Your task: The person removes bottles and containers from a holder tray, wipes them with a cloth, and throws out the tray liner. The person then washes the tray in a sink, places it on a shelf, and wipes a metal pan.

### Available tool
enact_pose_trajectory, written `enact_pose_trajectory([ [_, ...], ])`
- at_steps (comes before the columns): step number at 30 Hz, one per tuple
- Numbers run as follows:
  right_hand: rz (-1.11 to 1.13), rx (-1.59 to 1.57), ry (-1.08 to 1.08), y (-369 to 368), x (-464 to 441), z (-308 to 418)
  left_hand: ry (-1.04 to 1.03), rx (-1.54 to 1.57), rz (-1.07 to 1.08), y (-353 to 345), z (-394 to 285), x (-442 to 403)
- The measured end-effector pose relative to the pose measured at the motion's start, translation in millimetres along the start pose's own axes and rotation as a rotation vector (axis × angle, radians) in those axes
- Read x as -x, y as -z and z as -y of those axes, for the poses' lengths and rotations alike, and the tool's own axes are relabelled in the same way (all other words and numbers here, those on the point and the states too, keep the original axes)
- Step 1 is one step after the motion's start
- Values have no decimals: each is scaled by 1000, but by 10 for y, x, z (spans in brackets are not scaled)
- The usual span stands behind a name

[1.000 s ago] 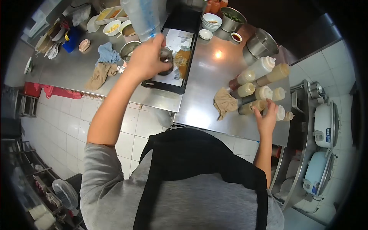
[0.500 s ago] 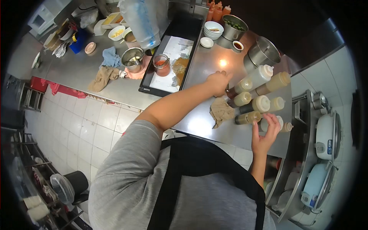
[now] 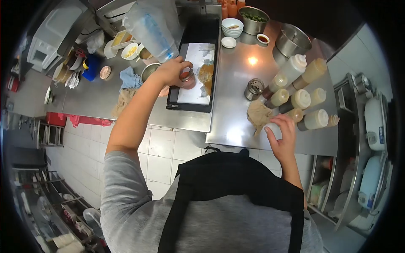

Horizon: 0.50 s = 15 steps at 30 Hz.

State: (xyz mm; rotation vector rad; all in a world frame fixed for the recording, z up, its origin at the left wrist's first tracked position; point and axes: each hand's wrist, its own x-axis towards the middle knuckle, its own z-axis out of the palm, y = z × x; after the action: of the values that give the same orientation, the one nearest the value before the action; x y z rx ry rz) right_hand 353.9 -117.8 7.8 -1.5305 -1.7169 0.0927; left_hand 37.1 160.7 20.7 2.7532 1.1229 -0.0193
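Note:
My left hand (image 3: 172, 71) is over the black tray (image 3: 189, 107), its fingers closed on the rim of a small glass jar (image 3: 188, 81) with something red inside. Under the jar lies white paper (image 3: 195, 54) with grey and brown stains. At the front of the right counter, my right hand (image 3: 283, 138) is curled, with a small whitish thing (image 3: 274, 130) between thumb and fingers; its kind is unclear. Squeeze bottles (image 3: 301, 99) stand beyond that hand. A tan cloth (image 3: 258, 114) is beside it, and a glass jar of dark grains (image 3: 254, 89) sits behind the cloth.
Farther back are a steel pot of green produce (image 3: 254, 19), another steel pot (image 3: 294, 40), stacked white bowls (image 3: 232, 27) and a sauce dish (image 3: 263, 39). A plastic-wrapped bundle (image 3: 154, 33) leans over the tray's left side. Rice cookers (image 3: 376, 130) line the right shelf.
My left hand has moved from the jar of dark grains to the red-filled jar on the tray. My right hand has shifted slightly left, away from the front squeeze bottles. The view has turned.

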Motion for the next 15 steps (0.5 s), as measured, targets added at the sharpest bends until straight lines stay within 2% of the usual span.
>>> enact_pose_trajectory([
  [1,7,-10,-26,-40,71,11,-50,-11,-34,-38,1,22],
  [4,3,-13,-74,-104,251,71,-39,15,56,-29,21,-85],
  [8,-26,5,-156,-73,475,56,-29,79,-44,121,-50,22],
  [11,-37,-41,-241,-126,631,-89,-80,72,-154,532,-381,164],
  [14,192,-135,-227,-347,687,-415,-191,113,-164,800,-872,169],
  [15,196,-64,-213,-445,678,-524,-236,132,-159,816,-1056,144],
])
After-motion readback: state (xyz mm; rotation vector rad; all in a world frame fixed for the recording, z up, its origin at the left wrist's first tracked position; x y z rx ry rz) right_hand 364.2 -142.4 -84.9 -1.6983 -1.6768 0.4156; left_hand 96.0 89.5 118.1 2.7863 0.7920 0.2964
